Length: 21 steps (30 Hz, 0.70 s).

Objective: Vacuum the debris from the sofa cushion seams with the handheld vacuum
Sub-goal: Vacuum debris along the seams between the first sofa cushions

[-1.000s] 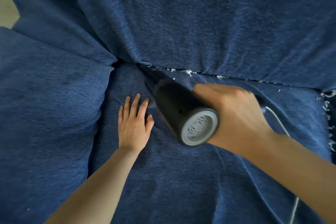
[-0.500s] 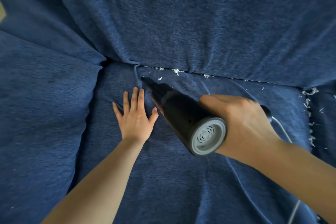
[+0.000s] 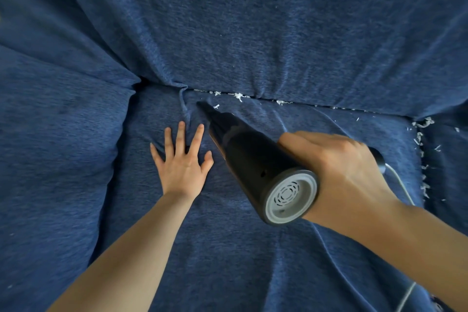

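Head view, looking down at a blue sofa. The seat cushion (image 3: pixel 228 261) fills the lower middle, the back cushion (image 3: pixel 278 33) sits above it, and another cushion (image 3: pixel 55 147) lies to the left.

L hand (image 3: pixel 183 163) lies flat on the seat cushion w/ fingers straight and spread, palm down, pressing the fabric. Its grip is wide, holding nothing. Fingertips point toward the back seam (image 3: pixel 291 103). The fabric is wrinkled just ahead of the fingers.

R hand (image 3: pixel 339 172) is wrapped round the handle of the vacuum (image 3: pixel 255 164), fingers curled over the top, so that grip is closed tight on the handle. The vacuum is black, w/ a grey vented end cap (image 3: pixel 291 196) facing the camera. It tilts down and away. Its narrow nozzle (image 3: pixel 207 109) sits on the seat cushion just short of the back seam, near the seam's left end. It lies just right of the L hand's fingers, not touching them.

A white cord (image 3: pixel 402 186) runs from the handle's end and down the right side of the view.

White debris (image 3: pixel 238 96) sits in bits along the back seam, right of the nozzle tip. One small fleck (image 3: pixel 216 106) lies just beside the nozzle. More white shreds (image 3: pixel 421 149) are strewn down the seam at the seat cushion's right edge, well apart from the vacuum. A few tiny specks dot the back cushion.
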Tool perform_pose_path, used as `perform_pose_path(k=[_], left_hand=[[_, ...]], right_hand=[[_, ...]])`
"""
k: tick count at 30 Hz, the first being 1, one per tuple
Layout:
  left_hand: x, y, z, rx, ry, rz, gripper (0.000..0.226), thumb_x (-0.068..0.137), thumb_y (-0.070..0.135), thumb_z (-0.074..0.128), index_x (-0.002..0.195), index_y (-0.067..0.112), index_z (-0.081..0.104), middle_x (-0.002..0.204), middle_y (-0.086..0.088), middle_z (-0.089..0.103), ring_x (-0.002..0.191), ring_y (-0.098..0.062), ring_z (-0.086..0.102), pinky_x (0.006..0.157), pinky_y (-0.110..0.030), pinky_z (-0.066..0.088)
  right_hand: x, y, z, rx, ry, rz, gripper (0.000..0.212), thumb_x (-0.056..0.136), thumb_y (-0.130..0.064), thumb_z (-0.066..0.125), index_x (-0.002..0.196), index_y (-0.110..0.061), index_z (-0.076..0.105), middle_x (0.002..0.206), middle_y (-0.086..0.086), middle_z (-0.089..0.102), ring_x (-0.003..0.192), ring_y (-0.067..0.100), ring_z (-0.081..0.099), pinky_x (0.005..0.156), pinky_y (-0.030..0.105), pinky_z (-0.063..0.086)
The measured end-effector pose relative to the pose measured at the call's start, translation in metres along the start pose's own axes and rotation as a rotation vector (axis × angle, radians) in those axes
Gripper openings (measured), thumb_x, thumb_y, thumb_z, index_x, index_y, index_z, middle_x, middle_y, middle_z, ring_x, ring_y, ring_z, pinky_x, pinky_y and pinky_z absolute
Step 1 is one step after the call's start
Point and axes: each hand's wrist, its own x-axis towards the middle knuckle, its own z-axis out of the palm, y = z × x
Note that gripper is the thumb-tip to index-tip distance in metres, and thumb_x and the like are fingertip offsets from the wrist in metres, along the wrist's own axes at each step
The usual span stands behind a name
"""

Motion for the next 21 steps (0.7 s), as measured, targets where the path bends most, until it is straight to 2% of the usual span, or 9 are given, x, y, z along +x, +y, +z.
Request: perform_pose_path(k=[2, 5, 11, 14, 16, 19, 21], left_hand=[[0.002, -0.002, 0.004, 0.006, 0.019, -0.008, 0.064, 0.093, 0.054, 0.026, 0.153, 0.038, 0.013, 0.164, -0.006, 0.007, 0.150, -0.035, 0.000, 0.114, -0.066, -0.001], [0.003, 0.001, 0.006, 0.009, 0.013, -0.028, 0.062, 0.095, 0.055, 0.027, 0.153, 0.041, 0.012, 0.164, -0.005, 0.008, 0.150, -0.034, 0.000, 0.115, -0.066, 0.001], [0.006, 0.017, 0.000, -0.003, 0.064, -0.059, 0.061, 0.096, 0.050, 0.031, 0.153, 0.031, 0.021, 0.164, -0.004, 0.001, 0.149, -0.036, -0.002, 0.116, -0.063, -0.003], [0.014, 0.029, 0.001, -0.001, 0.064, -0.005, 0.066, 0.096, 0.054, 0.033, 0.154, 0.030, 0.013, 0.164, 0.001, -0.005, 0.150, -0.032, -0.008, 0.117, -0.060, -0.006], [0.016, 0.036, 0.004, -0.032, 0.038, 0.016, 0.070, 0.096, 0.055, 0.038, 0.155, 0.033, 0.009, 0.164, 0.004, -0.008, 0.149, -0.029, -0.016, 0.117, -0.060, -0.010], [0.011, 0.041, 0.015, -0.087, 0.073, 0.009, 0.065, 0.098, 0.052, 0.041, 0.153, 0.033, 0.012, 0.164, 0.003, 0.006, 0.149, -0.027, -0.017, 0.118, -0.060, -0.006], [0.007, 0.040, 0.021, -0.095, 0.107, 0.006, 0.065, 0.097, 0.052, 0.045, 0.151, 0.033, 0.015, 0.162, 0.003, 0.017, 0.150, -0.027, -0.013, 0.118, -0.059, -0.004]], right_hand=[[-0.006, 0.002, -0.007, -0.019, 0.006, -0.013, 0.022, 0.066, -0.039, 0.051, 0.064, -0.017, 0.050, 0.055, -0.011, 0.041, 0.044, 0.016, 0.041, 0.048, 0.019, 0.023], [-0.016, 0.008, -0.017, -0.046, 0.006, -0.015, 0.019, 0.065, -0.039, 0.051, 0.064, -0.021, 0.044, 0.057, -0.014, 0.034, 0.046, 0.012, 0.033, 0.050, 0.012, 0.020], [-0.017, 0.020, -0.014, -0.036, 0.012, 0.004, 0.020, 0.064, -0.041, 0.051, 0.064, -0.021, 0.044, 0.055, -0.013, 0.035, 0.042, 0.015, 0.036, 0.049, 0.012, 0.016], [-0.008, 0.022, -0.005, -0.004, 0.024, -0.007, 0.023, 0.064, -0.043, 0.050, 0.065, -0.021, 0.044, 0.055, -0.012, 0.039, 0.041, 0.018, 0.042, 0.048, 0.014, 0.021], [0.000, 0.022, 0.002, -0.003, 0.030, -0.019, 0.023, 0.064, -0.045, 0.049, 0.067, -0.025, 0.037, 0.055, -0.012, 0.038, 0.042, 0.019, 0.044, 0.048, 0.014, 0.021], [0.012, 0.024, 0.012, -0.022, 0.026, -0.035, 0.027, 0.064, -0.045, 0.050, 0.070, -0.027, 0.030, 0.057, -0.013, 0.036, 0.043, 0.018, 0.039, 0.047, 0.016, 0.018], [0.019, 0.026, 0.018, -0.043, 0.025, -0.025, 0.033, 0.064, -0.041, 0.059, 0.071, -0.027, 0.030, 0.058, -0.012, 0.037, 0.045, 0.019, 0.037, 0.047, 0.018, 0.018]])
